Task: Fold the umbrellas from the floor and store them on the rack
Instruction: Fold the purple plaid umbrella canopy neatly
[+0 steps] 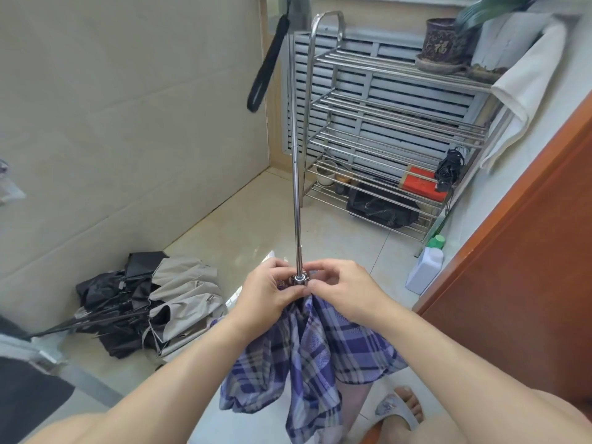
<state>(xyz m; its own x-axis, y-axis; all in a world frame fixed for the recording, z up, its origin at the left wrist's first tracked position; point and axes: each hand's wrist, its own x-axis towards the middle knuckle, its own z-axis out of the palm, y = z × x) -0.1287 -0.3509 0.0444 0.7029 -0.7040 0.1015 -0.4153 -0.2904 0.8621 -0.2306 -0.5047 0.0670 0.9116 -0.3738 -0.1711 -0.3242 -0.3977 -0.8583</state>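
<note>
Both hands, left hand (267, 291) and right hand (341, 288), pinch the plaid umbrella (307, 350) where its shaft (296, 174) meets the cloth. Collapsed umbrellas (144, 302) lie on the floor (256, 225) by the left wall; the rack (397, 123) stands in the far corner beyond the upright shaft.

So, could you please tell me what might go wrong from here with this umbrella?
Both hands, left hand and right hand, pinch at the runner around the steel shaft, so fingers could get nipped if it slides. The extended shaft's handle is near the rack and could knock it.
</note>
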